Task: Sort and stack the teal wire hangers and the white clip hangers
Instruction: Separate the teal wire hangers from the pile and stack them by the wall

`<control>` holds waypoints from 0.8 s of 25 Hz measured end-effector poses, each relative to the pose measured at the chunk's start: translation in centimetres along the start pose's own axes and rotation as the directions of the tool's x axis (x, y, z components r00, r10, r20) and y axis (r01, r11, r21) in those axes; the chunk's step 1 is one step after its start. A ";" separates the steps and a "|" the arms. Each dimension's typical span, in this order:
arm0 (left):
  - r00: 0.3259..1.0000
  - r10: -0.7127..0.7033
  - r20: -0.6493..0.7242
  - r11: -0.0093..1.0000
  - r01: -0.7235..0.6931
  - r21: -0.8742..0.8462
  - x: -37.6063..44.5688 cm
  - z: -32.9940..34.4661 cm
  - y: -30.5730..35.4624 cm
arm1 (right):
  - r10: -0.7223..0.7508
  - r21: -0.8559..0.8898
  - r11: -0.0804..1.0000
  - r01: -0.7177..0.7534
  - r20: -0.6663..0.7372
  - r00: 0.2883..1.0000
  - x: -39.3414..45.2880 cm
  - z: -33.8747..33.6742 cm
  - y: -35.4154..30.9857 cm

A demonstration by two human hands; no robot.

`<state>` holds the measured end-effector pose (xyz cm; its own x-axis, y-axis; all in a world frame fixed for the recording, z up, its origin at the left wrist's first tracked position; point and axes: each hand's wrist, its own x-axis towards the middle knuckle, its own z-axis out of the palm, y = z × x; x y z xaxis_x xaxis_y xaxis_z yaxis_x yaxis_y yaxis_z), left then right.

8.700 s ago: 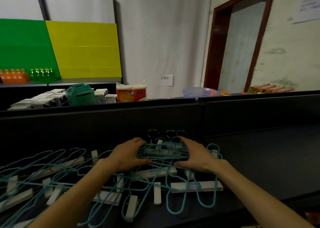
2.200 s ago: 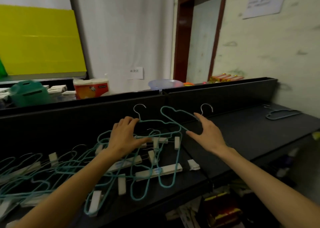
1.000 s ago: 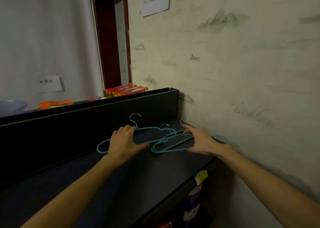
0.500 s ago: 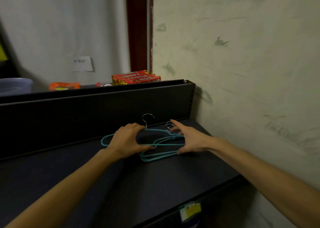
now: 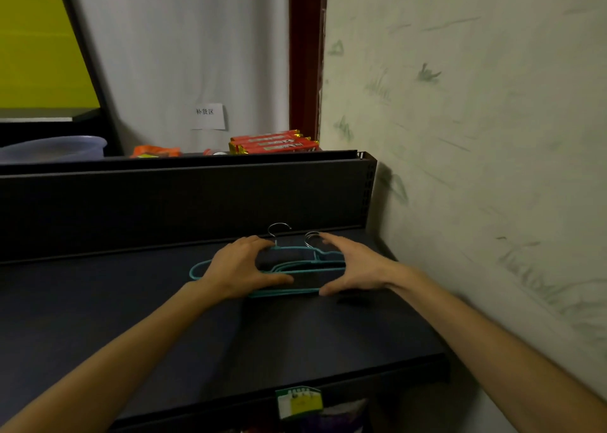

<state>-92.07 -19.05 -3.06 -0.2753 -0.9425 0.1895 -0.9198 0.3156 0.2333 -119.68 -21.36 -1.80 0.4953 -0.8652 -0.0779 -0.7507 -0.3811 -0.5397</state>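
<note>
A small stack of teal wire hangers [image 5: 297,266] lies flat on the dark shelf [image 5: 230,327], near its right end by the wall. Their silver hooks [image 5: 279,229] point toward the back panel. My left hand [image 5: 241,268] rests on the left part of the stack, thumb along the lower wire. My right hand [image 5: 353,268] cups the right end, fingers over the top and thumb at the bottom bar. No white clip hangers are in view.
A tall dark back panel [image 5: 184,199] closes the shelf behind the hangers. The pale wall [image 5: 476,137] bounds the right side. Behind the panel lie red snack packs [image 5: 272,142] and a bluish basin [image 5: 52,148]. A price tag [image 5: 299,401] hangs on the shelf's front edge.
Over the frames I carried teal hangers from the mixed pile at the left to the shelf's right end. In the last half second my hands closed in on the stack's two ends.
</note>
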 end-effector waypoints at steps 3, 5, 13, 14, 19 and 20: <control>1.000 0.027 0.014 1.000 -0.027 -0.016 0.7 0.5 3.3 | 0.055 -0.015 0.998 -0.055 -0.010 0.998 -1.3 -1.5 1.1; 0.997 0.062 0.037 0.998 -0.063 0.016 1.1 1.3 5.3 | 0.100 -0.055 0.993 -0.101 -0.008 0.995 -2.1 -1.8 1.9; 0.996 0.038 0.083 0.999 -0.041 0.034 1.8 3.3 7.4 | 0.166 -0.137 0.976 -0.169 -0.037 0.985 -3.5 -1.5 2.9; 0.996 0.039 0.084 0.999 -0.042 0.027 1.9 3.3 7.5 | 0.172 -0.140 0.974 -0.176 -0.041 0.984 -3.6 -1.7 3.0; 0.990 0.012 0.139 1.000 -0.011 -0.004 2.3 2.6 6.9 | 0.185 -0.169 0.967 -0.192 -0.053 0.981 -3.8 -1.9 3.2; 0.990 0.008 0.142 1.000 -0.008 0.002 2.3 2.5 6.7 | 0.179 -0.179 0.966 -0.184 -0.046 0.983 -3.7 -1.8 3.1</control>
<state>-99.61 -19.38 -3.44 -0.3197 -0.9460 0.0543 -0.9179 0.3234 0.2300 -124.58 -19.91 -1.68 0.3321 -0.9336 -0.1342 -0.8950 -0.2671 -0.3572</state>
